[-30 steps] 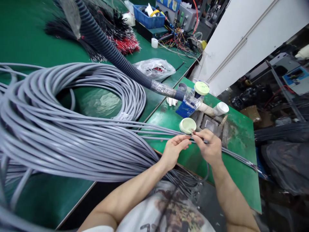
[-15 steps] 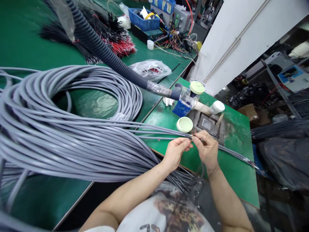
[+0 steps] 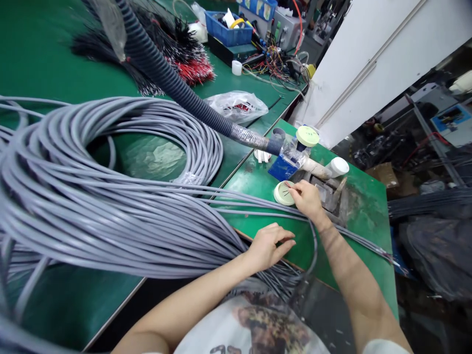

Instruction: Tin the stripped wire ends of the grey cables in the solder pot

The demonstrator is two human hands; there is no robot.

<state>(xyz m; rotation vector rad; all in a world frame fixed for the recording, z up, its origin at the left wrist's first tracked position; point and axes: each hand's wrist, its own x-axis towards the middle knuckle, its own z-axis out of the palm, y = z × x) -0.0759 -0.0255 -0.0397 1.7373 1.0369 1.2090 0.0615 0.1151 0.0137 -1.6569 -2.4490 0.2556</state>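
Note:
My right hand (image 3: 308,199) pinches the end of a grey cable (image 3: 314,246), whose thin wire tips reach over a round pale-yellow dish (image 3: 283,195). That cable hangs down from the hand in a curve. My left hand (image 3: 268,247) is empty, with fingers apart, in front of the grey strands near the table's front edge. A large coil of grey cable (image 3: 110,216) fills the left side, and several of its strands run right, beneath my right wrist.
A ribbed dark hose (image 3: 206,112) slants down to a blue box (image 3: 282,167). Behind the dish stand a grimy metal pot (image 3: 326,194), a white cup (image 3: 338,167) and a yellow-lidded container (image 3: 307,136). A plastic bag (image 3: 238,106) lies farther back.
The hands have moved apart. My right hand has gone up to the dish with the wire ends, while my left hand has let go, dropped lower and opened.

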